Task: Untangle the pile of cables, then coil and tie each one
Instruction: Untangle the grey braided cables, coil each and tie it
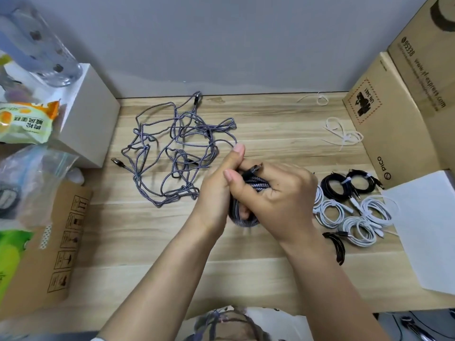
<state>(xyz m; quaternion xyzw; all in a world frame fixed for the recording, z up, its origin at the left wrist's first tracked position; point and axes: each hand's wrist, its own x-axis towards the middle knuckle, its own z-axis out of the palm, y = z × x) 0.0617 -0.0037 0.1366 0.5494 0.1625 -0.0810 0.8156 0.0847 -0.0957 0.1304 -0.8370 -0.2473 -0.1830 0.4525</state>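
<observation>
Several tied coils (349, 205) done at frame right; both hands, left hand (221, 183) & right hand (275, 193), grip grey coil (243, 217), untied; tangle (177, 148) left, centre-left.

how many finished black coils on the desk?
3 visible: two tied black coils side by side behind the white coils, one black coil at the right wrist, partly hidden. More may be behind the hands.

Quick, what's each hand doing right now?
Left hand: grips the coiled grey cable.
Right hand: fingers curled round the same coil, holding it too.
</observation>
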